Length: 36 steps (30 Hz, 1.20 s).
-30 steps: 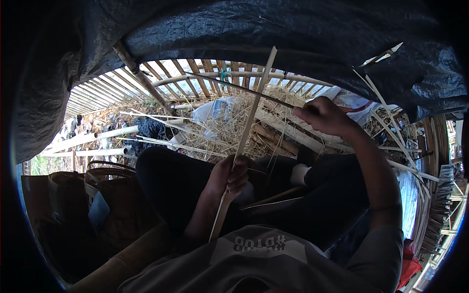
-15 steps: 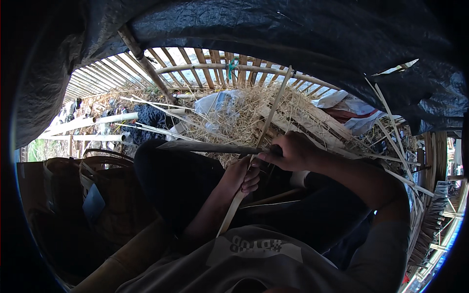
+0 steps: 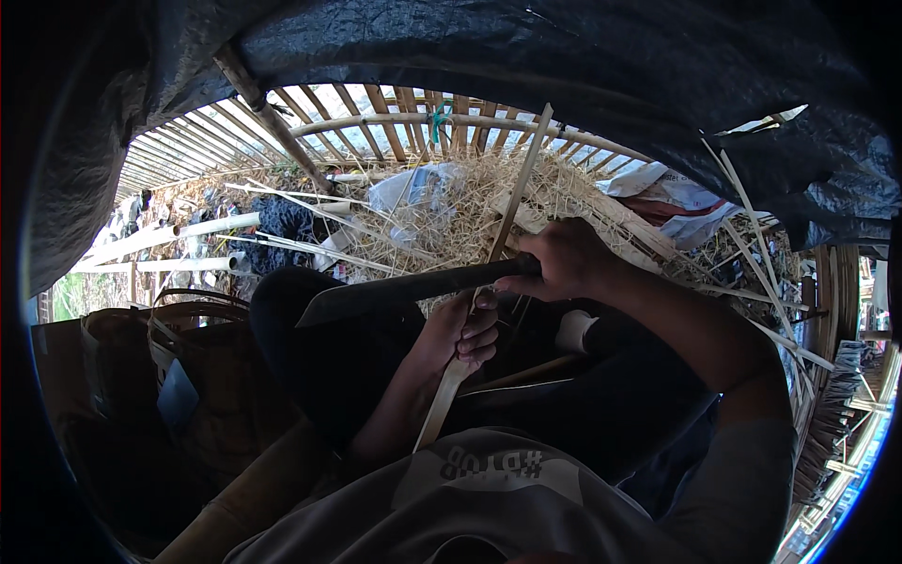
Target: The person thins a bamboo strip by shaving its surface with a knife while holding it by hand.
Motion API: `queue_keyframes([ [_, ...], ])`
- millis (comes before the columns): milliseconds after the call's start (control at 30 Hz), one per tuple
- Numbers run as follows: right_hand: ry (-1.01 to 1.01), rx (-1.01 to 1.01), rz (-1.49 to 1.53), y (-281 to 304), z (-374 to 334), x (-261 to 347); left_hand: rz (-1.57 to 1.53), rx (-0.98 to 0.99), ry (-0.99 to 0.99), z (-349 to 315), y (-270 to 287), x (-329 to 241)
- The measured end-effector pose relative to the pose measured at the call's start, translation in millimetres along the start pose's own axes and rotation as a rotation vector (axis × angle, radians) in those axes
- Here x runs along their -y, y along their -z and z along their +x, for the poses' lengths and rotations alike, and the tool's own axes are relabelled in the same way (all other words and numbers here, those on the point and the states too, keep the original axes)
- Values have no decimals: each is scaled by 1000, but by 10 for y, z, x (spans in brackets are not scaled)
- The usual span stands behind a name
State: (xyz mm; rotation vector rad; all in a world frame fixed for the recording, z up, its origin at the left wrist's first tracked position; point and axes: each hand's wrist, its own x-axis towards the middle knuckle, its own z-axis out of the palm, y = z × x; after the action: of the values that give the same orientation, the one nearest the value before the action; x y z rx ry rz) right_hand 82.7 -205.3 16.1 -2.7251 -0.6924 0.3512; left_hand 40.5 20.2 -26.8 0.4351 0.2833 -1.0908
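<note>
My left hand (image 3: 462, 333) is closed round a long, pale bamboo strip (image 3: 522, 184), which runs from my shirt up toward the fence. In my right hand (image 3: 569, 259) is the handle of a machete (image 3: 395, 290). Its dark, broad blade points left across my lap, passing just above my left fist. The blade lies against or very close to the strip where they cross; I cannot tell which. My right thumb reaches along the near side of the handle, close to the strip.
Heaped shavings (image 3: 479, 202) lie beyond my knees, with white sacks (image 3: 672, 197) at the right. Bamboo poles (image 3: 202, 227) and woven baskets (image 3: 202, 348) are on the left. Loose strips (image 3: 752, 235) lean at the right. A dark tarp (image 3: 526, 56) hangs overhead before a slatted fence (image 3: 413, 122).
My right hand has risen and turned the machete, so its blade now slants down to the left and shows its flat side. My left hand keeps its grip on the strip.
</note>
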Motion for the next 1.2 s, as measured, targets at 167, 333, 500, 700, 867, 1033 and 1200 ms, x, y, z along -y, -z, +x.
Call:
queue_keyframes([
  [167,23,-69,-27,11,20,-92,-4,13,-30,4,-4,-30],
  [333,49,-97,-103,54,47,-153,-21,27,-49,19,1,-34],
  [500,117,-137,-112,80,96,-168,-32,0,-57,-29,-46,-41],
  [700,-678,-487,-135,639,-21,-1446,175,-43,20,-278,-129,54],
  [867,-837,-423,-23,708,-368,-1676,335,-250,-41,-74,-152,104],
  [1033,-612,-304,183,610,-271,-744,535,-394,-96,51,-97,151],
  [1200,-365,-24,99,245,-272,-12,896,-502,-232,-10,-97,138],
])
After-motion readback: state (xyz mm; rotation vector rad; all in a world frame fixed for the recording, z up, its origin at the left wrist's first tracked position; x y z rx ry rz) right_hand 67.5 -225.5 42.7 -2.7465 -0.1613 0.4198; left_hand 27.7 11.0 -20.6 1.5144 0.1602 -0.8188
